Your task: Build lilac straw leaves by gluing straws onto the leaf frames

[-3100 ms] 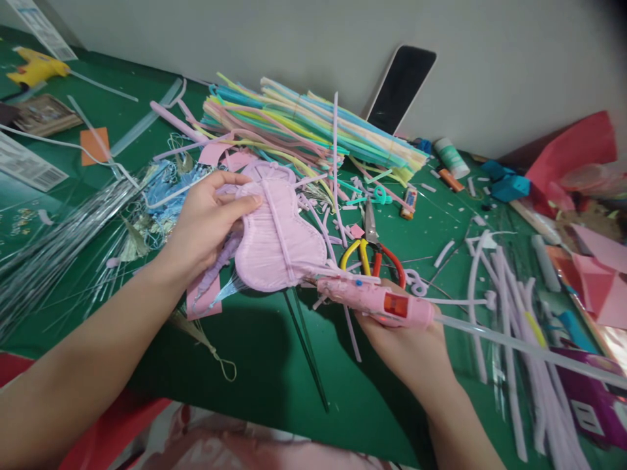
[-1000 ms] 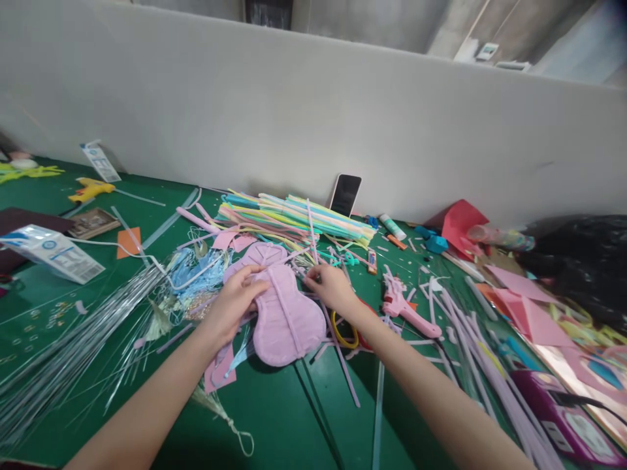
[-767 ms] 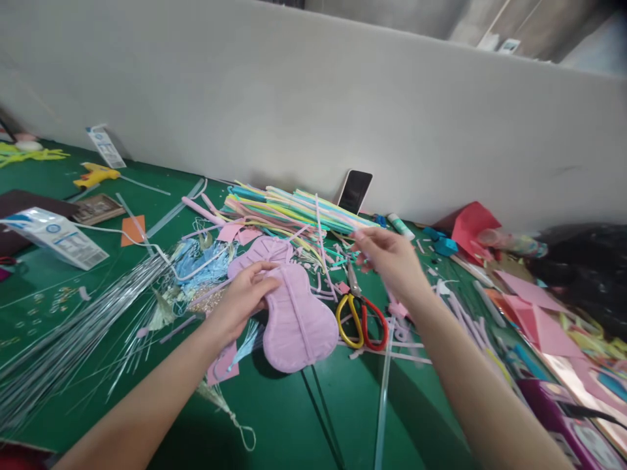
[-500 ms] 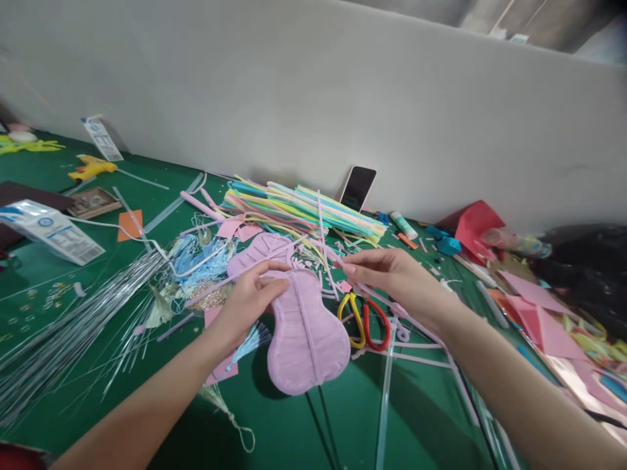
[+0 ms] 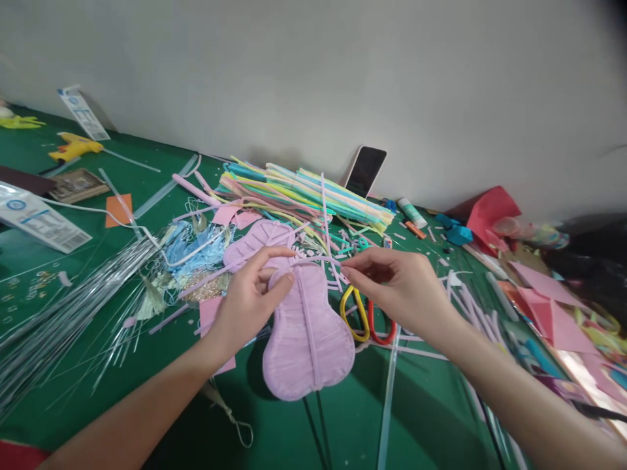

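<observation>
A lilac, fuzzy piece with a wide lobed lower end and a raised centre rib [image 5: 313, 339] is held up by my left hand [image 5: 249, 294], thumb on its top left edge and fingers behind. Along its top edge runs a lilac pipe cleaner [image 5: 318, 259], bowed slightly upward. My right hand [image 5: 401, 277] pinches that strip to the right of the piece. Two thin dark sticks [image 5: 321, 427] show below the piece. Behind it lies a second lilac piece with ribs [image 5: 257, 240], partly hidden by my left hand. Scissors with yellow and red handles [image 5: 362, 326] lie beneath my right hand.
Bundled coloured pipe cleaners [image 5: 304, 196] lie at the back, with a phone [image 5: 366, 171] leaning on the wall. Silver wires [image 5: 73, 313], blue tassels [image 5: 193, 248] and a yellow glue gun [image 5: 76, 147] are left. Pink paper sheets [image 5: 553, 313] lie right.
The lilac pipe cleaner now arches between my hands over the piece's top edge. My left thumb has shifted onto the piece's edge. The view has tilted and moved slightly.
</observation>
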Action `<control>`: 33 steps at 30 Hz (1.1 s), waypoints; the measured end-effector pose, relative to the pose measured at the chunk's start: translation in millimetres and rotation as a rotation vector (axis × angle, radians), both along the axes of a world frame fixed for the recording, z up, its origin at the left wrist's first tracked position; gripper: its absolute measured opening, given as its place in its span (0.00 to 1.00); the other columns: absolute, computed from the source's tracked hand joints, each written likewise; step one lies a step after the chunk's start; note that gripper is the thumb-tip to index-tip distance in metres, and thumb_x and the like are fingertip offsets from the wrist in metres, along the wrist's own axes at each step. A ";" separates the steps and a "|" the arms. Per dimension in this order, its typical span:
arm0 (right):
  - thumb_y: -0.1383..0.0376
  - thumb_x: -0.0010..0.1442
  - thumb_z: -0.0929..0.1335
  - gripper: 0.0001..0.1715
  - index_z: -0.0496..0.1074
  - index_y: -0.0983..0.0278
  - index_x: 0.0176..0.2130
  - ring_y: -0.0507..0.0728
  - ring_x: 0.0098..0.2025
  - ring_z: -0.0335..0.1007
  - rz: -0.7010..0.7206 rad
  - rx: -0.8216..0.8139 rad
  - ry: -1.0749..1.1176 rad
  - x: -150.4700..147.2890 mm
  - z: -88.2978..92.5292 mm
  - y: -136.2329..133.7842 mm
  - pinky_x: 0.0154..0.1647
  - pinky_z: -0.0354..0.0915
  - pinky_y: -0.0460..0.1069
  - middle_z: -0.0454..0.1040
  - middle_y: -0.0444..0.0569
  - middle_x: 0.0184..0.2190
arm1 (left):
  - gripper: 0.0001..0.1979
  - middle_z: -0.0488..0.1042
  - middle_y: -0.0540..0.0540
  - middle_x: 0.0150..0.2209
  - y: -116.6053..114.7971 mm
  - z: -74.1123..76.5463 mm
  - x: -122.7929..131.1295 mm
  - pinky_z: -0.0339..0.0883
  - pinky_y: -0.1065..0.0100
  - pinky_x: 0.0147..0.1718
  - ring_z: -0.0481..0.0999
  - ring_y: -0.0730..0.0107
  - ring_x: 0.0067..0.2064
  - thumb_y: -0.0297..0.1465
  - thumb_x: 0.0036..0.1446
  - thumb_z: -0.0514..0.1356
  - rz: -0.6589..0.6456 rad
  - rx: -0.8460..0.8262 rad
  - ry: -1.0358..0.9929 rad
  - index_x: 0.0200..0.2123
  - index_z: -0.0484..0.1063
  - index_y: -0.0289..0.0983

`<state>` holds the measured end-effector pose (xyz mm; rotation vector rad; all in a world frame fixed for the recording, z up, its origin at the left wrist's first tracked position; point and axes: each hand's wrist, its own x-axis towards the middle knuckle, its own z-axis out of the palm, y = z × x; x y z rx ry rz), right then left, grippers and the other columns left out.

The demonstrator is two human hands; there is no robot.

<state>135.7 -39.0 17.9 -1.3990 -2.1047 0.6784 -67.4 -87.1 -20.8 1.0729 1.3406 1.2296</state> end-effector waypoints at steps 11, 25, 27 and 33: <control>0.66 0.57 0.69 0.07 0.79 0.63 0.33 0.51 0.24 0.72 0.038 0.089 -0.044 -5.1 -5.1 -2.2 0.24 0.65 0.45 0.80 0.44 0.26 | 0.10 0.78 0.46 0.45 2.3 -2.4 -3.2 0.65 0.69 0.35 0.76 0.62 0.42 0.33 0.58 0.60 -0.068 0.158 0.178 0.42 0.78 0.41; 0.67 0.60 0.68 0.10 0.79 0.60 0.40 0.51 0.26 0.71 0.003 0.195 -0.051 -10.4 -14.6 -17.7 0.26 0.65 0.45 0.78 0.44 0.29 | 0.11 0.80 0.46 0.43 1.7 -8.6 -2.9 0.63 0.71 0.28 0.76 0.64 0.37 0.35 0.58 0.61 0.005 0.172 0.261 0.42 0.79 0.41; 0.69 0.60 0.67 0.10 0.80 0.61 0.39 0.51 0.26 0.70 0.004 0.236 -0.069 -12.3 -15.6 -19.4 0.25 0.65 0.45 0.78 0.45 0.29 | 0.11 0.80 0.46 0.43 1.6 -11.1 -4.1 0.63 0.71 0.28 0.76 0.62 0.40 0.36 0.58 0.61 0.002 0.175 0.288 0.42 0.79 0.41; 0.70 0.60 0.67 0.11 0.80 0.61 0.38 0.50 0.25 0.70 -0.012 0.303 -0.100 -19.7 -18.2 -23.8 0.27 0.66 0.45 0.78 0.46 0.30 | 0.10 0.80 0.45 0.37 1.4 -12.6 -5.5 0.64 0.69 0.28 0.77 0.59 0.40 0.35 0.58 0.61 0.021 0.203 0.337 0.41 0.79 0.41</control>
